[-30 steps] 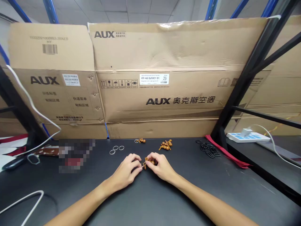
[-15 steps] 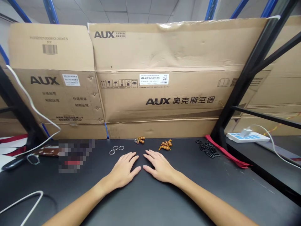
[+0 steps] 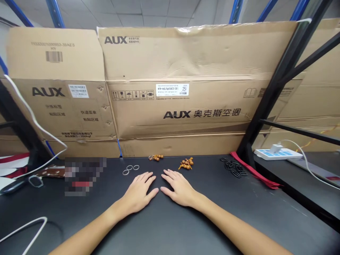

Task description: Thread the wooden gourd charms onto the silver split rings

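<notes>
Both of my hands rest palm down on the black tabletop (image 3: 164, 226), fingers apart and holding nothing. My left hand (image 3: 139, 193) lies nearest to three thin silver-coloured metal rings (image 3: 136, 169) just beyond its fingers. Farther back, close to the cardboard, is a small charm of brown gourd-shaped beads (image 3: 158, 157) with a ring or chain at its left end. A second group of brown gourd charms with yellow-orange cords (image 3: 187, 163) sits beyond the fingertips of my right hand (image 3: 179, 189). The thumbs point towards each other with a narrow gap between them.
Black clip-like pieces (image 3: 235, 168) are heaped at the back right, beside a red strap (image 3: 255, 171). A white power strip (image 3: 285, 154) stands farther right. Cardboard panels (image 3: 202, 60) wall off the back. Glasses (image 3: 35, 181), a blurred-out patch (image 3: 81, 177) and a white cable (image 3: 39, 219) are left.
The view has shifted very slightly. The gourd charm at the back, near the cardboard, now lies more stretched out sideways. My hands have stayed in place on the table.
</notes>
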Tool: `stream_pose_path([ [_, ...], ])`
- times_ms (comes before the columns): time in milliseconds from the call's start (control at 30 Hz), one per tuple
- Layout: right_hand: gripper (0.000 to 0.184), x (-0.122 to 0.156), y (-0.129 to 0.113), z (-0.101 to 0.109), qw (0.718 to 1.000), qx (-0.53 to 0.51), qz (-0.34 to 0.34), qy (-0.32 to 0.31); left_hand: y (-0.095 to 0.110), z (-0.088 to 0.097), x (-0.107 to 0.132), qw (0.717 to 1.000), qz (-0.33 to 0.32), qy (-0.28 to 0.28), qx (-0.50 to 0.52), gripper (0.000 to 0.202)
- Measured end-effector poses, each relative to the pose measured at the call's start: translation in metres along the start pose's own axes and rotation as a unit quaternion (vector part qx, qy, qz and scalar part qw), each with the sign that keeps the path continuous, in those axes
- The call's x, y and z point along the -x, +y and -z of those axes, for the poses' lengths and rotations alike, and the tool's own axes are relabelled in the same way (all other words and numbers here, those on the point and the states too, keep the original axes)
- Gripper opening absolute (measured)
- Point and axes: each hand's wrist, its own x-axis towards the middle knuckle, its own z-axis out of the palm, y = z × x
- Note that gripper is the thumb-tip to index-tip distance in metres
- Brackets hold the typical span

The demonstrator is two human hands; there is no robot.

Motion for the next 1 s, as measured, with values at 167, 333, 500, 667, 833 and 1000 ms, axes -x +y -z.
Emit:
stream_pose_path([
  [167,0.054,0.0,0.001,0.0,1.0,-0.001,-0.002,-0.002,-0.002,-0.001,0.0,1.0,0.002,0.013,0.01,0.048],
  [333,0.055,0.001,0.0,0.001,1.0,0.003,-0.001,-0.007,-0.001,-0.002,-0.001,1.0,0.018,0.011,0.001,0.049],
  [500,0.054,0.0,0.002,-0.001,0.999,0.023,-0.015,0.021,-0.005,-0.003,-0.002,1.0,0.014,0.023,-0.012,0.048],
  [667,0.049,-0.006,0.02,-0.002,0.966,0.145,-0.15,0.152,-0.024,-0.01,-0.004,0.99,0.089,0.081,-0.074,0.057],
  [833,0.041,-0.008,0.026,-0.001,0.952,0.181,-0.196,0.147,-0.024,-0.008,-0.005,0.99,0.098,0.073,-0.063,0.051],
  [1000,0.028,-0.003,0.002,-0.001,0.99,0.107,-0.029,0.084,0.003,0.004,0.0,0.996,-0.044,0.022,0.068,0.036],
])
